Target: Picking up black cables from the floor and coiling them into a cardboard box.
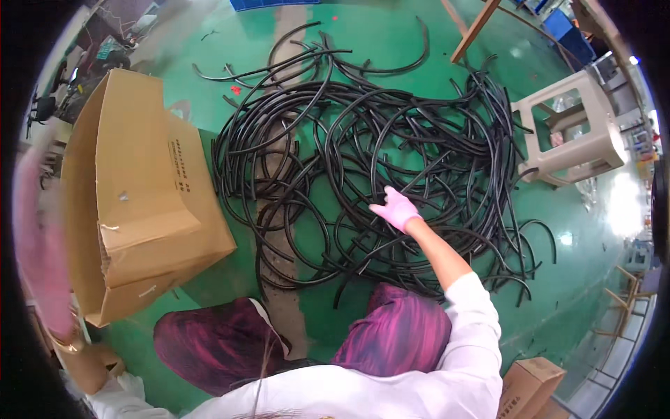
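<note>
Pink-gloved right hand (396, 208) (fingers spread) — touching black hoses (391, 133).

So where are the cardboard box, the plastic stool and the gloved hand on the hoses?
Cardboard box (139, 188), head view, its side panel.
Plastic stool (569, 119), head view, its seat top.
Right hand (396, 208), head view, the glove's back.

Hemmed in at the right hand (396, 208) by tangled black hoses (363, 160), spread thick from 9 through 12 to 3 o'clock. Blocked further out at 9 o'clock by the open box (139, 195), touching the tangle's edge. Barred at 2 o'clock by a beige stool (572, 129). Open green floor (586, 279) at 4 o'clock, past a few stray hoses. Knees close at 6 o'clock
</note>
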`<state>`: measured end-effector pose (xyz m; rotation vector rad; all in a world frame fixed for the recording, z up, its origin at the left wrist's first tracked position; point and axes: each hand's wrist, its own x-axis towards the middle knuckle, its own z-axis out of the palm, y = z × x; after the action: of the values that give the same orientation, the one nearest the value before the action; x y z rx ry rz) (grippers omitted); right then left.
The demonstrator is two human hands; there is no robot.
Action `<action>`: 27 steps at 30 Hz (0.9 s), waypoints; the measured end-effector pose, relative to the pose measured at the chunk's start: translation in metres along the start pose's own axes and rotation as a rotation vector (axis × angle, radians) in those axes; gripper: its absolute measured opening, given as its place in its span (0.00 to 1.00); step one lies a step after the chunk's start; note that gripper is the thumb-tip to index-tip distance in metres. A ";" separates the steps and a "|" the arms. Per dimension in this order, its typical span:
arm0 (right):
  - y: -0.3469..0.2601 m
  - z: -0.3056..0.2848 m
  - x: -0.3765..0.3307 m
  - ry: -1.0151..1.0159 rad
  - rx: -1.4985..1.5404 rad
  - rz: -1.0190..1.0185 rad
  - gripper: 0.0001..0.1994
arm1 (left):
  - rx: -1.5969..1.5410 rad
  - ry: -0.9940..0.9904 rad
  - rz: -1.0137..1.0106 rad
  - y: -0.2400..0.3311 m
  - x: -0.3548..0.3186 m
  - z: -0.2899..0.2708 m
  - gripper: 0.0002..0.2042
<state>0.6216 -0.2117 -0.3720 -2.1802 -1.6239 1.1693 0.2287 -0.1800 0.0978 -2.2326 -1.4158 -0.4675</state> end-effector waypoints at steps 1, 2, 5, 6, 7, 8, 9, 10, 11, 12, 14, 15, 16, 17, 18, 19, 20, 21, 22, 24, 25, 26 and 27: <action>-0.011 -0.024 -0.018 0.007 0.047 0.123 0.41 | 0.021 -0.147 0.171 0.028 -0.005 0.021 0.22; 0.019 -0.012 -0.012 0.045 0.076 0.241 0.37 | 0.031 -0.287 0.354 0.054 -0.008 0.048 0.22; 0.022 -0.017 0.007 0.237 0.291 -0.007 0.14 | -0.241 -0.469 0.593 0.128 -0.010 0.079 0.21; -0.015 -0.047 -0.009 0.212 0.730 0.009 0.07 | -0.270 -0.529 0.607 0.136 -0.015 0.093 0.21; -0.025 -0.079 -0.022 0.234 0.918 -0.086 0.04 | -0.306 -0.579 0.619 0.142 -0.020 0.103 0.20; -0.027 -0.121 -0.039 0.192 1.079 -0.129 0.06 | -0.310 -0.585 0.624 0.150 -0.025 0.117 0.20; -0.019 -0.158 -0.064 0.248 1.069 -0.208 0.08 | -0.305 -0.491 0.670 0.161 -0.028 0.133 0.19; -0.025 -0.183 -0.087 0.288 1.001 -0.222 0.09 | -0.273 -0.414 0.704 0.169 -0.032 0.145 0.18; -0.024 -0.208 -0.115 0.393 0.797 -0.194 0.09 | -0.276 -0.438 0.745 0.180 -0.034 0.155 0.17; -0.016 -0.224 -0.143 0.539 0.498 -0.262 0.08 | -0.298 -0.438 0.753 0.192 -0.037 0.166 0.17; -0.014 -0.241 -0.186 0.554 0.167 -0.180 0.06 | -0.435 -0.581 0.805 0.209 -0.049 0.185 0.17; -0.002 -0.235 -0.190 0.531 0.066 -0.220 0.06 | -0.403 -0.588 0.839 0.216 -0.059 0.197 0.16; 0.015 -0.226 -0.192 0.510 -0.042 -0.254 0.06 | -0.412 -0.587 0.843 0.224 -0.069 0.208 0.16; 0.038 -0.209 -0.185 0.467 -0.130 -0.301 0.06 | -0.384 -0.662 0.883 0.226 -0.079 0.216 0.16; 0.053 -0.200 -0.186 0.439 -0.247 -0.348 0.07 | -0.367 -0.705 0.917 0.226 -0.085 0.215 0.16; 0.073 -0.187 -0.180 0.292 -0.458 -0.284 0.07 | -0.368 -0.703 0.913 0.230 -0.095 0.221 0.16; 0.093 -0.167 -0.167 0.140 -0.656 -0.224 0.08 | -0.360 -0.710 0.907 0.232 -0.107 0.228 0.16; 0.108 -0.146 -0.155 0.016 -0.757 -0.040 0.11 | -0.373 -0.720 0.907 0.232 -0.118 0.235 0.17; 0.121 -0.127 -0.147 -0.110 -0.857 0.149 0.14 | -0.373 -0.727 0.899 0.232 -0.125 0.237 0.17; 0.139 -0.086 -0.131 0.122 -0.752 -0.158 0.22 | -0.421 -0.844 0.859 0.228 -0.133 0.240 0.18; 0.133 -0.070 -0.119 0.096 -0.703 -0.195 0.28 | -0.438 -0.840 0.809 0.226 -0.139 0.244 0.16; 0.122 -0.058 -0.108 0.047 -0.697 -0.190 0.26 | -0.423 -0.847 0.794 0.225 -0.142 0.246 0.16; 0.113 -0.048 -0.102 0.014 -0.722 -0.172 0.24 | -0.349 -0.860 0.772 0.226 -0.145 0.248 0.17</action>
<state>0.7275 -0.3301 -0.3544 -2.3206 -2.4455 0.5558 0.3844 -0.2390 -0.2274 -3.2050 -0.6432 0.6200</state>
